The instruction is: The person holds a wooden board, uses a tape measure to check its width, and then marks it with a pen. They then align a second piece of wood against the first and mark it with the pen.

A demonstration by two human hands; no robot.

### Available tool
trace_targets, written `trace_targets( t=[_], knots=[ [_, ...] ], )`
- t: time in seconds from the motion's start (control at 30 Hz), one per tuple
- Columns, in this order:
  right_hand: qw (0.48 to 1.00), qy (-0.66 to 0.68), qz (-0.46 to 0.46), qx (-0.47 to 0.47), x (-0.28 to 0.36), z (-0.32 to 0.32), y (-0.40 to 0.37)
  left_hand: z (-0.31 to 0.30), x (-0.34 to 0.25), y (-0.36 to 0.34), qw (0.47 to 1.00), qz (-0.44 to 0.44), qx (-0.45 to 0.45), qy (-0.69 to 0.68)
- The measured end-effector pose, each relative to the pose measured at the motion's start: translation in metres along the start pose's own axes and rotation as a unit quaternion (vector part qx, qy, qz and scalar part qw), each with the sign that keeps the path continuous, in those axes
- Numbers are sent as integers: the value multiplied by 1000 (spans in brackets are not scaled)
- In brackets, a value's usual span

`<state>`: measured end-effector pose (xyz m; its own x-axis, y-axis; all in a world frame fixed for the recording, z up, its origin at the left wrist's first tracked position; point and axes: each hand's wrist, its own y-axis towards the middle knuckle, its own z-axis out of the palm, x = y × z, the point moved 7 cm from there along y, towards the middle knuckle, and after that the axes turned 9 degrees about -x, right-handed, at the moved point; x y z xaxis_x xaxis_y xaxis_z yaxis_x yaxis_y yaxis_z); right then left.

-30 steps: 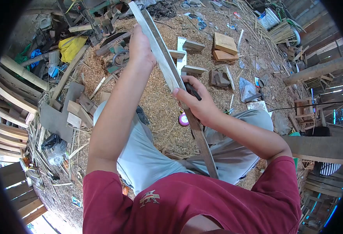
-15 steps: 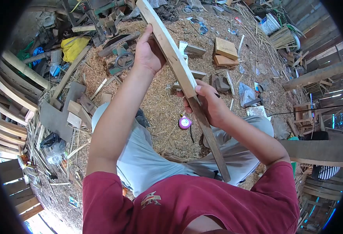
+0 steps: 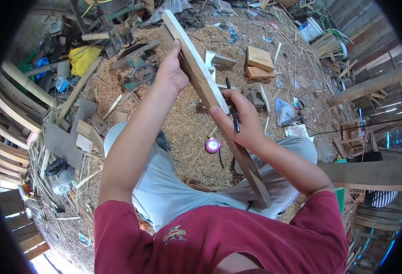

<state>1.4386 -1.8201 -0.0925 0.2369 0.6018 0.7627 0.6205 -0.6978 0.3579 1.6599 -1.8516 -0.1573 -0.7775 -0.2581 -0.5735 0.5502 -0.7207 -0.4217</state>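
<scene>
A pale wooden strip [image 3: 196, 58] lies along a longer, darker wooden strip [image 3: 246, 165], both slanting from upper left down to my lap. My left hand [image 3: 171, 68] is closed around the two strips near their upper end, thumb along the edge. At the lower end of the pale strip, my right hand [image 3: 246, 119] grips the wood, its thumb on the strips. A slim black pen or pencil [image 3: 234, 112] is also in this hand, standing up between its fingers. Some fingers of both hands are hidden behind the wood.
On the shavings-covered ground between my legs sits a pink tape measure [image 3: 213, 145]. Ahead are wooden blocks [image 3: 260, 59] and a green metal tool with a wheel [image 3: 141, 73]. Curved planks stand at the left, and a wide board [image 3: 370, 174] is at the right.
The pale strip has slid down along the darker one, whose upper end now shows. My right hand has shifted its grip, and the black pen now shows upright in it.
</scene>
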Motion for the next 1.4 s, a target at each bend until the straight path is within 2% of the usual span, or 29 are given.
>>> trace_targets(
  t=[0.23,0.4,0.63,1.03,1.4],
  knots=[
    [990,-104,-90,-24,2,1,5,1,0,2,1000,5,19,-5],
    [994,-92,-54,0,-1,4,7,-1,0,5,998,-10,39,-47],
    [996,-91,-25,5,-1,-3,15,7,-2,-2,998,-12,61,-25],
    [991,-69,-100,-49,5,0,14,4,-7,-3,999,-5,37,-27],
    [993,-72,-94,-21,7,2,15,4,-11,-8,999,-5,36,-40]
  ],
)
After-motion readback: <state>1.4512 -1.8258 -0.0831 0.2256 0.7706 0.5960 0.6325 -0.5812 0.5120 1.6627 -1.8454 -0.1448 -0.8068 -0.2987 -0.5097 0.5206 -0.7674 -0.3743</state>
